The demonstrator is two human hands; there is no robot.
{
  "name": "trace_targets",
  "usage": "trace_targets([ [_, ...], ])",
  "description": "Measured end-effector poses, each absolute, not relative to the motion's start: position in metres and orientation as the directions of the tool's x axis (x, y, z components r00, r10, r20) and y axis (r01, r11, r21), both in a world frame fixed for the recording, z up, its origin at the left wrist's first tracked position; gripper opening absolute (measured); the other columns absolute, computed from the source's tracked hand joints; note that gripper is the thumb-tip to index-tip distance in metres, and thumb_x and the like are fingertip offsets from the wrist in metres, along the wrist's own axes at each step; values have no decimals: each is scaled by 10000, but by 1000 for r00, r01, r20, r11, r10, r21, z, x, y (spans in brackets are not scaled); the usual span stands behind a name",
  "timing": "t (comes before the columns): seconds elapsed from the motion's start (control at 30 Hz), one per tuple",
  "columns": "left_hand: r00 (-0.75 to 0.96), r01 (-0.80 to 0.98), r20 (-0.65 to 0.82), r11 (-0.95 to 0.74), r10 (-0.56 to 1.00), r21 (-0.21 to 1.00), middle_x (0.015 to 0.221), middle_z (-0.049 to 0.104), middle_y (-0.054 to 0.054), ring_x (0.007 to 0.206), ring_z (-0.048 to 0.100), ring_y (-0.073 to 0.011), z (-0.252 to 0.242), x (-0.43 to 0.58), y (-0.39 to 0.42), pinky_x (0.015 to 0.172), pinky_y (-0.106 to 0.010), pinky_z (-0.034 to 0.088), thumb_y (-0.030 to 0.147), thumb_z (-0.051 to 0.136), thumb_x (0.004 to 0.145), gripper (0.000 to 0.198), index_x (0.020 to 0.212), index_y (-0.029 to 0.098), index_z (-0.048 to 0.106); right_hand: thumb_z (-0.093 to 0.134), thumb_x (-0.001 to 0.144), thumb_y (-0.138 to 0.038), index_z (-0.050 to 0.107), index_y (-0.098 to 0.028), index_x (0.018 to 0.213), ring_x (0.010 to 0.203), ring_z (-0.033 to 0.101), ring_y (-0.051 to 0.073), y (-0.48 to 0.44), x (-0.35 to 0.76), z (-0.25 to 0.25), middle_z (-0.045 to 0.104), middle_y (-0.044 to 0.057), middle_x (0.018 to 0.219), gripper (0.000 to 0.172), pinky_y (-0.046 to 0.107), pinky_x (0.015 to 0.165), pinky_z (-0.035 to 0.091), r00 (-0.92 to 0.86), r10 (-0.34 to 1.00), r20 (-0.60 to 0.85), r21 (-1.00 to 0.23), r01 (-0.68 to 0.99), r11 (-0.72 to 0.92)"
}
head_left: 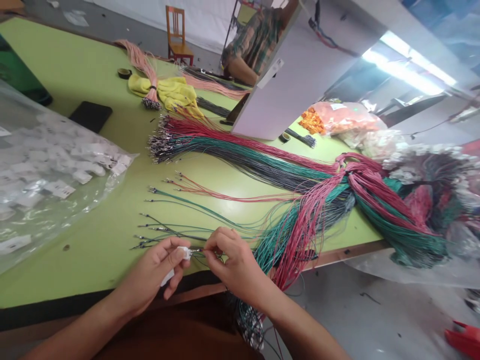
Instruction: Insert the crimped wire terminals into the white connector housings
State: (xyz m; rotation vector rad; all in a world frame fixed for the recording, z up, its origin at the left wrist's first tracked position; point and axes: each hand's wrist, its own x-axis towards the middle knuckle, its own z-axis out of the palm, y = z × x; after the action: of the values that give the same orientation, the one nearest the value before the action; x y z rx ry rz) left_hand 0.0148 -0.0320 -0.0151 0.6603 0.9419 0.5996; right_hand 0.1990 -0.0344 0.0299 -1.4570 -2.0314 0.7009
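Note:
Between the thumb and fingers of my left hand (159,265) is a small white plastic connector housing (185,253). A second white piece (167,277) shows lower in the same palm. My right hand (234,257) pinches a dark wire (197,250) whose metal end meets the housing's right side; how far in it sits I cannot tell. Left of the hands, several loose black wires (157,229) with crimped ends lie on the table, with green wires (180,196) and red wires (210,192) beyond. Red and green wires (296,235) hang over the edge beside my right arm.
A clear bag of white housings (56,170) lies at left. Long bundles of red, green and black wires (240,155) cross the green table (97,250). Behind them are a yellow cloth (176,92), a dark phone-like slab (91,116), a white panel (277,95) and another person's arm (242,70).

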Motion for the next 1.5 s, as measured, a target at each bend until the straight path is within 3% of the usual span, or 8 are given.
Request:
trace_targets([
  [0.53,501,-12,-536,624,680,781,685,586,25,376,416,-33,-15,17,-32,311,-135,309,467,592,821,332,940,159,551,506,843,-85,600,-162,732,662,528,121,-35,191,23,601,22,706,165,252,659,406,-373,921,114,-718,610,336],
  [0.67,502,-99,-537,662,677,743,671,563,35,364,357,-26,-12,13,-32,288,-128,248,493,597,814,360,974,172,562,532,899,-238,661,-146,795,632,588,114,-41,222,40,656,44,711,189,223,610,473,-430,900,-74,-911,396,114],
  [0.8,536,-371,-519,738,666,564,793,552,20,534,476,-39,-2,6,-28,413,-125,377,287,689,783,181,900,185,597,498,902,-485,667,-120,797,509,622,117,-57,265,68,669,63,628,416,203,477,481,-784,525,-331,-928,170,-331],
  [0.9,597,-444,-486,767,638,463,1060,576,-23,949,593,-149,2,3,-28,758,-243,521,134,694,741,169,868,200,603,476,933,-352,656,-152,824,526,587,99,-58,265,69,656,37,664,291,203,492,449,-627,690,-362,-913,386,-129],
  [0.97,602,-403,-477,759,640,511,1172,557,-38,1066,570,-194,-1,4,-31,861,-304,504,131,669,766,162,893,205,601,472,915,-208,637,-172,794,600,558,110,-49,251,55,620,22,689,207,228,564,436,-396,903,-164,-765,629,137],
  [1.17,632,-170,-382,602,674,780,1077,608,-95,783,627,-180,-10,9,-42,642,-319,516,360,487,917,192,1039,212,500,506,820,-61,565,-162,700,713,500,191,-13,230,7,573,74,738,169,320,679,394,-348,931,112,-107,927,359],
  [1.37,714,58,-344,439,610,897,994,633,-81,773,587,-172,-7,9,-43,758,-334,471,377,537,884,230,1029,207,589,442,844,-84,539,-180,861,641,508,133,-28,232,23,573,19,748,138,247,605,399,-210,946,246,-422,856,299],
  [1.5,680,126,-256,235,687,964,833,577,-23,769,532,-170,-11,9,-42,724,-272,426,354,665,790,185,922,228,695,505,815,-70,565,-176,881,607,515,131,-37,210,19,575,42,801,138,240,504,352,-306,948,90,-305,898,319],
])
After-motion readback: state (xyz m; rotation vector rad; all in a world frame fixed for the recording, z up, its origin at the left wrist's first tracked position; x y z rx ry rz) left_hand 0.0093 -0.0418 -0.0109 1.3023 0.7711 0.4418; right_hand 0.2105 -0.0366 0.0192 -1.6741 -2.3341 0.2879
